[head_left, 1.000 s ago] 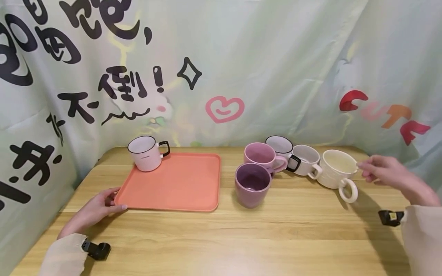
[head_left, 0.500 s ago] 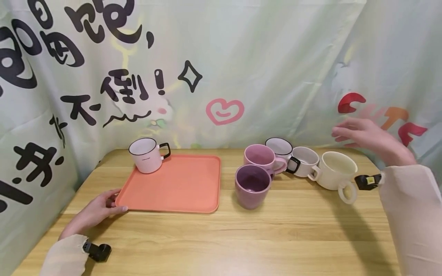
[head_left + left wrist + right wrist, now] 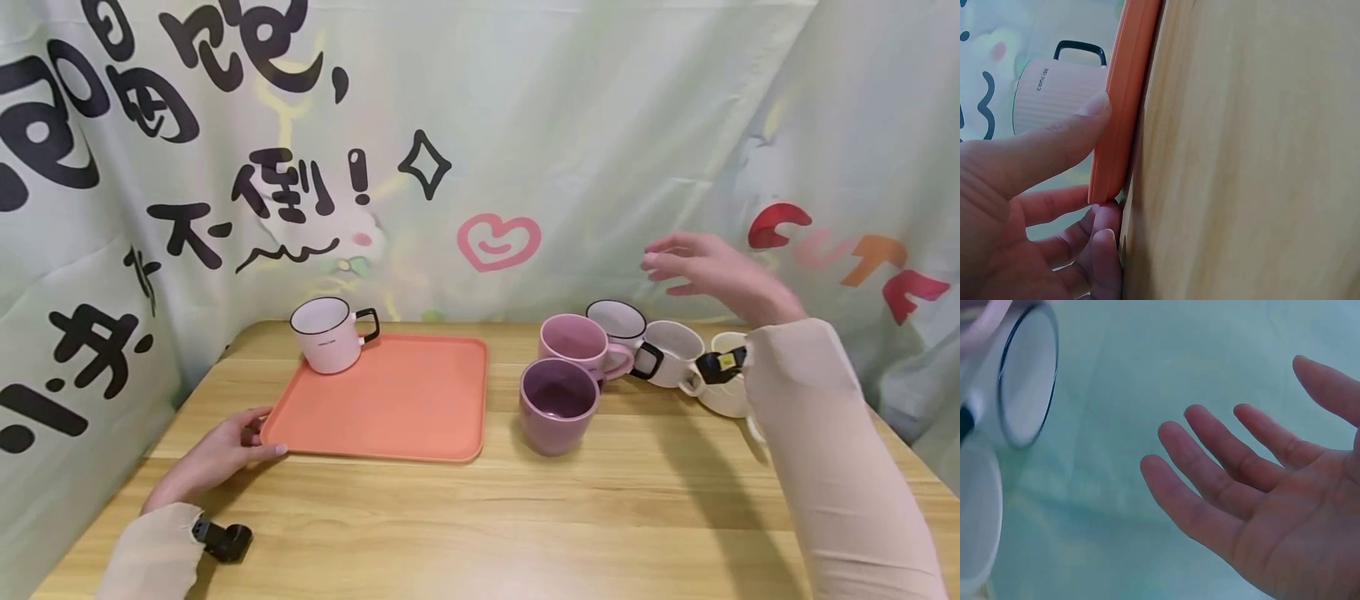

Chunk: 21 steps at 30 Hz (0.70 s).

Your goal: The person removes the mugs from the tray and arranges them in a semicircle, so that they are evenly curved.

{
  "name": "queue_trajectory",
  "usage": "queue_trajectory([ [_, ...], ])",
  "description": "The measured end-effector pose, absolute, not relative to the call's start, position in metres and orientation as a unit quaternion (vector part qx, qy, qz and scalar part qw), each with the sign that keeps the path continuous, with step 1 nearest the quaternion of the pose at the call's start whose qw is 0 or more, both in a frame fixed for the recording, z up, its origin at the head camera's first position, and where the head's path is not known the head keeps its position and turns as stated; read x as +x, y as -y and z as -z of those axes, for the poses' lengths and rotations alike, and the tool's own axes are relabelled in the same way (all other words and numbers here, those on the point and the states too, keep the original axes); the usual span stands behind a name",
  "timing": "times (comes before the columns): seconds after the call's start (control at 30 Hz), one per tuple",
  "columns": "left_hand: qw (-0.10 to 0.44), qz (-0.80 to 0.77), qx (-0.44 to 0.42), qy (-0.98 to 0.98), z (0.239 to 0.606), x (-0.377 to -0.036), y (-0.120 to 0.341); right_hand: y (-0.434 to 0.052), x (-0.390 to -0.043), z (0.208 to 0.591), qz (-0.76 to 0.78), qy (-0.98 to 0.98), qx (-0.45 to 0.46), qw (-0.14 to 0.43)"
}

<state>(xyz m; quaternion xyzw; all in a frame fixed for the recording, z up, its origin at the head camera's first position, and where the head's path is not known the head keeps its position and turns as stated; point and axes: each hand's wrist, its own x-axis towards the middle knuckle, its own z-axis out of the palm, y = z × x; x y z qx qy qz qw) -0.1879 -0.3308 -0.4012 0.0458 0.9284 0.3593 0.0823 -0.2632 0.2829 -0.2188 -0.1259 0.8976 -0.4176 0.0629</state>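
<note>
At the near left corner of an orange tray [image 3: 397, 408], my left hand [image 3: 217, 457] grips the rim. In the left wrist view, the thumb [image 3: 1079, 128] lies along the tray's edge and the fingers curl at its corner. A white mug [image 3: 330, 346] with a dark rim and black handle stands upright at the tray's far left. My right hand [image 3: 716, 271] is in the air above the mugs on the right, holding nothing. Its fingers spread loosely in the right wrist view, with a dark-rimmed white mug [image 3: 1029, 381] off to the side.
Right of the tray stand a purple cup [image 3: 557, 417], a pink mug [image 3: 572, 337], another dark-rimmed white mug [image 3: 615, 318], a small white mug [image 3: 670, 358] and a cream mug [image 3: 723, 402], partly hidden by the right sleeve. A printed curtain [image 3: 600, 125] hangs behind the wooden table [image 3: 465, 533].
My right hand has left the cream mug's side, risen and moved left over the other mugs. The left hand stays at the tray's corner, and the mugs have not moved.
</note>
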Motion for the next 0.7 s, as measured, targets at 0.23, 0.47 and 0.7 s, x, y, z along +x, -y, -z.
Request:
queue_trajectory([
  [0.23,0.082,-0.371,0.051,-0.923,0.401,-0.187,0.33,-0.238,-0.276,0.216,0.477,-0.866,-0.134,0.071],
  [0.47,0.082,-0.383,0.054,-0.919,0.404,-0.187,0.329,-0.199,-0.287,0.223,0.528,-0.836,-0.13,0.077],
  [0.7,0.084,-0.381,0.047,-0.919,0.403,-0.187,0.33,-0.164,-0.295,0.228,0.564,-0.813,-0.121,0.081],
])
